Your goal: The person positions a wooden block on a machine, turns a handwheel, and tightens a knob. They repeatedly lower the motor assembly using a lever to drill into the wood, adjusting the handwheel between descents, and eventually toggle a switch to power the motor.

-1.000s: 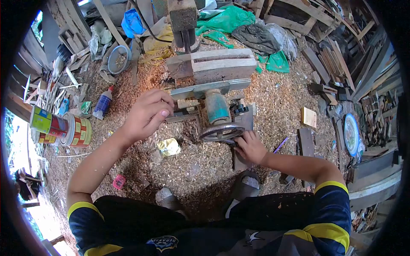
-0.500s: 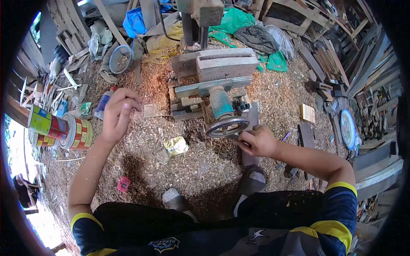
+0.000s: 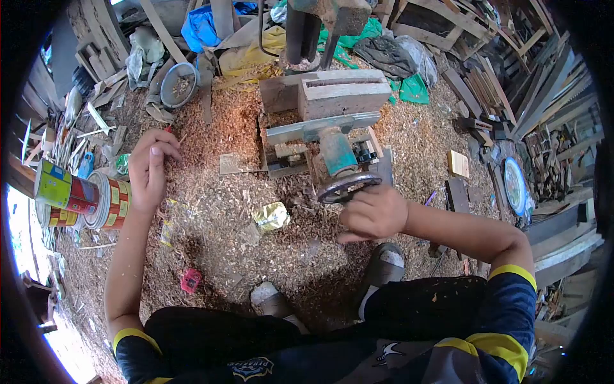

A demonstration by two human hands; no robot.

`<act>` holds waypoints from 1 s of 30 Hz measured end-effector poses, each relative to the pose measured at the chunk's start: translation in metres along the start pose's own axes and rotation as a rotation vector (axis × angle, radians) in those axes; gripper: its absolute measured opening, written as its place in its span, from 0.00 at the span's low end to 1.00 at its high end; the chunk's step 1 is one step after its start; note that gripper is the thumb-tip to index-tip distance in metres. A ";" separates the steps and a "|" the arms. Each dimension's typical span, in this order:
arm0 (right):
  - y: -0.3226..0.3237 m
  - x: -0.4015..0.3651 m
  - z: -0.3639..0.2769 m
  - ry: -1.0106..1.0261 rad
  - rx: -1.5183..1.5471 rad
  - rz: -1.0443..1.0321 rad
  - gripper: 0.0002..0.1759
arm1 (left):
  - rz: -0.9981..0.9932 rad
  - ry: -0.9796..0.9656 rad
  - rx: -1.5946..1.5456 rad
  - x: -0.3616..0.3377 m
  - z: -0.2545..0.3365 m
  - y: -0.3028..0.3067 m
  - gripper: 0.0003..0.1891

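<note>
My right hand [image 3: 375,213] is curled at the near rim of a round metal handwheel [image 3: 334,189], fingers closed against it; part of the grip is hidden. The wheel belongs to a worn teal vise [image 3: 338,152] with a long metal jaw [image 3: 323,128]. Behind that jaw sits a thick wooden block [image 3: 345,99] with a long slot in its top. My left hand [image 3: 150,168] is raised at the left, holding nothing, its fingers loosely bent and apart from the thumb. It hovers above the shavings, near the stacked paint cans [image 3: 109,201].
A machine head [image 3: 332,19] rises behind the block. Wood shavings cover the floor, with gold foil [image 3: 272,216] and a pink-red object [image 3: 190,280] on them. A grey basin [image 3: 179,85] stands back left. Planks [image 3: 473,89] and a round clock-like disc [image 3: 517,187] lie right.
My right hand has moved from beneath the handwheel up to its near right rim. My left hand has shifted left and slightly down. The view has tilted slightly.
</note>
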State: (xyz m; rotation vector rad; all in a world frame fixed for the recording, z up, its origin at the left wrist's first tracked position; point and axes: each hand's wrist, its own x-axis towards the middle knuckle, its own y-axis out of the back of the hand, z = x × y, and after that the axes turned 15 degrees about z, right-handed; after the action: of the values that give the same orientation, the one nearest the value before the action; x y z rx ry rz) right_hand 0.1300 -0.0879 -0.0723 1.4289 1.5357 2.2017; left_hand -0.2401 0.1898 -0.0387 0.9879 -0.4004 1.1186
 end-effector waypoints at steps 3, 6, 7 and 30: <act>-0.003 0.010 -0.001 0.164 0.134 0.083 0.19 | -0.047 -0.127 0.160 0.013 0.000 0.017 0.28; -0.011 0.019 0.007 0.146 0.451 -0.018 0.17 | 0.080 -0.038 0.049 0.016 -0.011 0.026 0.30; -0.011 0.020 0.009 0.147 0.444 -0.024 0.17 | 0.085 -0.040 0.042 0.017 -0.014 0.025 0.30; -0.297 0.012 -0.089 -0.147 0.324 -0.242 0.54 | 0.208 -0.196 0.008 0.055 -0.002 0.047 0.46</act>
State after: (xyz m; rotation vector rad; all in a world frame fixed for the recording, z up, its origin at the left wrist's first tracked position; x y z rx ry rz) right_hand -0.0605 0.0022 -0.2995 1.3578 1.9594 1.7325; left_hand -0.2586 0.2270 0.0210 1.0852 -0.6694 1.2136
